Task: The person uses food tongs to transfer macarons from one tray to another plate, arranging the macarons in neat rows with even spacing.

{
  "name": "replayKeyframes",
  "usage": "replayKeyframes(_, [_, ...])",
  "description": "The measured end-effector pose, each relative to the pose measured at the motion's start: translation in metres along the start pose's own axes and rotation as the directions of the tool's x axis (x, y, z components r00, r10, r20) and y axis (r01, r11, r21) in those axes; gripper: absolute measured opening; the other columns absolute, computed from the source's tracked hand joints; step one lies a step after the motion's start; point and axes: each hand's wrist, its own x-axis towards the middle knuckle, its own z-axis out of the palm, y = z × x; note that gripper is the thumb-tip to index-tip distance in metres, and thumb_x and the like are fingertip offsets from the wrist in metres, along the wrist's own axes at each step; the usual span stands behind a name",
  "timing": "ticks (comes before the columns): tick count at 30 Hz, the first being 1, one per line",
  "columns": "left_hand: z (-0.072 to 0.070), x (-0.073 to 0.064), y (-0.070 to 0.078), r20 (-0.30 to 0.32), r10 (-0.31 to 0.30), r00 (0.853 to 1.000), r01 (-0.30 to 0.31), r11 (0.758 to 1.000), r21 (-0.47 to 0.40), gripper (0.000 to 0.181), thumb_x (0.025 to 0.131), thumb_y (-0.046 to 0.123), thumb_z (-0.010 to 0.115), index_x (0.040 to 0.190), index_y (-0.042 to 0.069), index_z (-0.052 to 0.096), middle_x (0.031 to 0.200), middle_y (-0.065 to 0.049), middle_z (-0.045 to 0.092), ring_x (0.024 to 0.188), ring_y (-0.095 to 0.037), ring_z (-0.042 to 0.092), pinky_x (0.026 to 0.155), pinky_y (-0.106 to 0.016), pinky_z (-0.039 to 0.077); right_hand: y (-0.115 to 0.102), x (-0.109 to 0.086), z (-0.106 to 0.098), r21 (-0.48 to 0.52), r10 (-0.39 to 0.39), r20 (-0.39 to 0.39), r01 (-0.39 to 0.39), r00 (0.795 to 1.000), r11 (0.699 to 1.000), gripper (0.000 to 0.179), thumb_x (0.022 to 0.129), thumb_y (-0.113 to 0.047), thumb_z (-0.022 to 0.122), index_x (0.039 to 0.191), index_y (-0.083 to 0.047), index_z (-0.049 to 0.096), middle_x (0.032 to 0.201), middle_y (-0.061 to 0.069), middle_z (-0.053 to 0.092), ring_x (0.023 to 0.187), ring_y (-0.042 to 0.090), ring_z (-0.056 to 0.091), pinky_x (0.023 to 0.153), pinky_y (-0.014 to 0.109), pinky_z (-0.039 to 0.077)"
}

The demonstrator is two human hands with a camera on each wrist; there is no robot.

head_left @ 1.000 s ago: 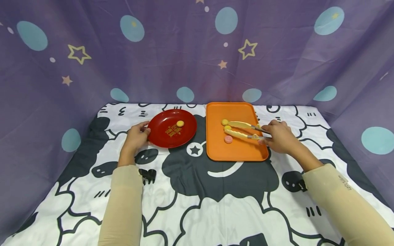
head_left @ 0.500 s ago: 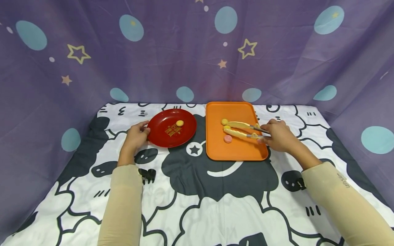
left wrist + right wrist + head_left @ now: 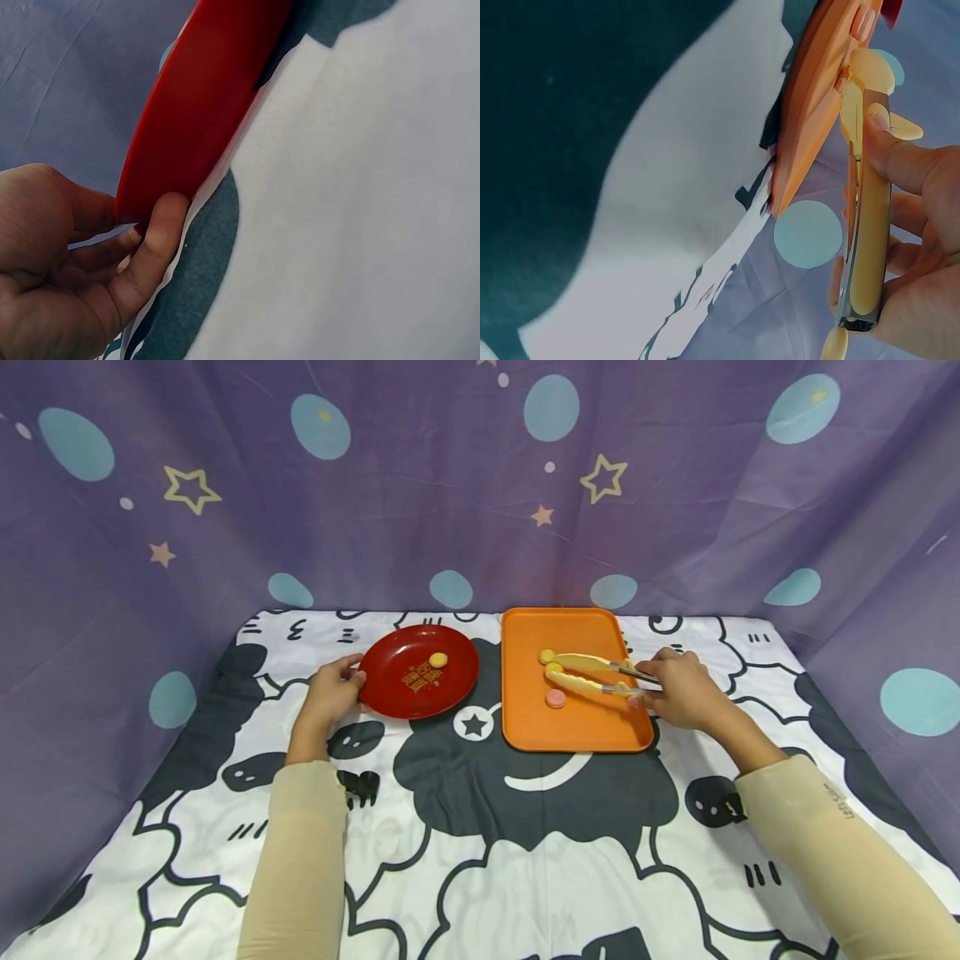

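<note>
My left hand (image 3: 335, 693) pinches the left rim of a round red plate (image 3: 386, 689), with thumb and fingers at the edge in the left wrist view. Gold lettering marks the plate, and a small yellow disc (image 3: 438, 660) lies on it. In my right hand (image 3: 681, 689) are metal tongs (image 3: 588, 683) with pale yellow tips, gripped along the handles. The tongs' arms stand spread over an orange tray (image 3: 562, 727). Their tips are right beside two yellow discs, an upper one (image 3: 547, 657) and a lower one (image 3: 553, 668). A pink disc (image 3: 555, 698) lies just below.
Plate and tray sit side by side near the back of a table covered with a black-and-white sheep-print cloth (image 3: 555, 877). A purple curtain (image 3: 420, 485) with stars and blue ovals hangs right behind and along both sides.
</note>
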Motion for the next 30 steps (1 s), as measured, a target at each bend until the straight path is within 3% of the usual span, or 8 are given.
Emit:
replayKeyframes(16, [-0.004, -0.002, -0.004, 0.01, -0.007, 1.0, 0.008, 0.999, -0.031, 0.05, 0.11, 0.015, 0.045, 0.159, 0.011, 0.037, 0.138, -0.023, 0.049, 0.091, -0.028, 0.063, 0.068, -0.031, 0.063, -0.019, 0.017, -0.011, 0.0, -0.055, -0.034, 0.055, 0.998, 0.998, 0.052, 0.09, -0.024, 0.081, 0.132, 0.003, 0.066, 0.118, 0.025, 0.062, 0.1, 0.044, 0.054, 0.083, 0.056, 0.042])
replayKeyframes(25, [-0.003, -0.001, -0.002, 0.02, -0.005, 1.0, 0.007, 0.998, -0.064, 0.051, 0.109, 0.015, 0.047, 0.159, 0.011, 0.038, 0.137, -0.022, 0.049, 0.087, -0.024, 0.064, 0.068, -0.031, 0.063, -0.036, 0.03, -0.009, 0.008, -0.11, -0.067, 0.11, 0.992, 0.994, 0.05, 0.088, -0.022, 0.082, 0.129, 0.004, 0.067, 0.117, 0.023, 0.065, 0.106, 0.037, 0.056, 0.091, 0.057, 0.039])
replayKeyframes(30, [-0.002, 0.001, -0.002, 0.037, 0.01, 0.999, -0.006, 0.995, -0.104, 0.051, 0.109, 0.015, 0.048, 0.159, 0.009, 0.038, 0.137, -0.023, 0.049, 0.084, -0.02, 0.064, 0.069, -0.031, 0.063, -0.044, 0.038, -0.005, 0.013, -0.114, -0.089, 0.116, 0.989, 0.993, 0.05, 0.088, -0.022, 0.083, 0.129, 0.002, 0.068, 0.116, 0.021, 0.064, 0.101, 0.038, 0.054, 0.085, 0.055, 0.04])
